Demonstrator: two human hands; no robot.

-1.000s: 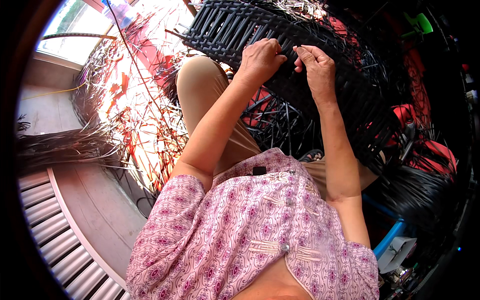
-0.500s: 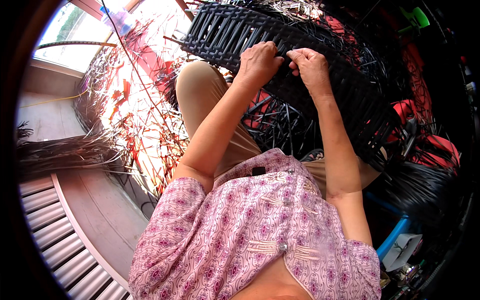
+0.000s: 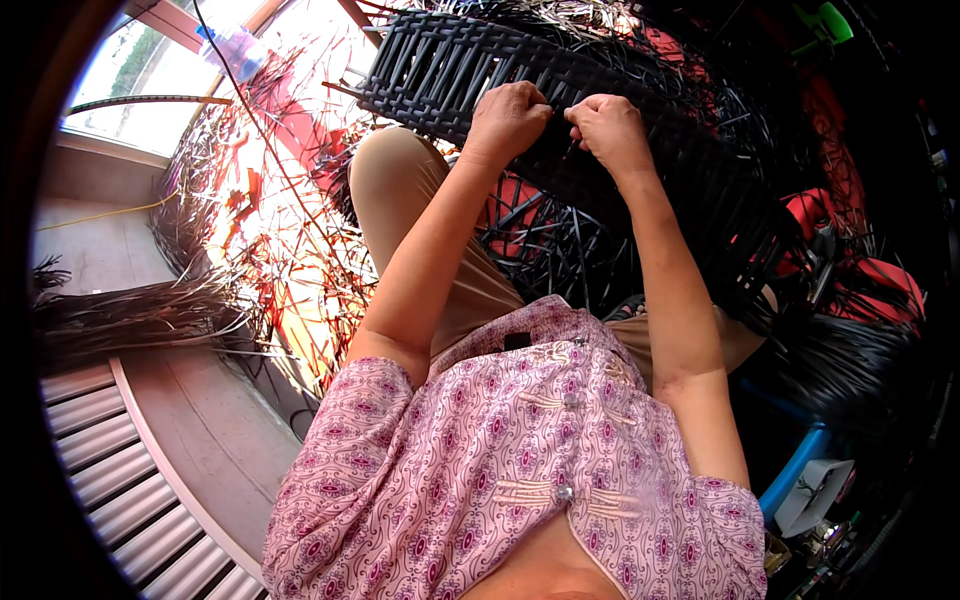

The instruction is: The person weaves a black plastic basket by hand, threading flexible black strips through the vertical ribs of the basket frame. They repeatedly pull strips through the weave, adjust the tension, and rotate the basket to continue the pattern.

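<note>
A long black woven panel [image 3: 430,75] of flat, wicker-like strips lies slantwise before me, from the far left down toward the right. My left hand [image 3: 508,120] is closed at the panel's middle, knuckles up, with its fingertips hidden from view. Close by on the right, my right hand [image 3: 612,130] is closed in a pinch over the dark weave, thumb and forefinger toward the left hand. What either hand pinches is too dark and small to make out. The panel rests near my bent left knee [image 3: 392,175].
Loose black strips [image 3: 570,255] tangle under the panel. Bundles of strips lie at the left [image 3: 130,315] and right [image 3: 840,365]. A slatted metal rack [image 3: 130,470] stands at lower left. A blue bar [image 3: 795,475] is at lower right, a green object [image 3: 832,27] far right.
Both hands have shifted slightly left along the panel and stay closed. The gap between them remains small. The view has tilted a little.
</note>
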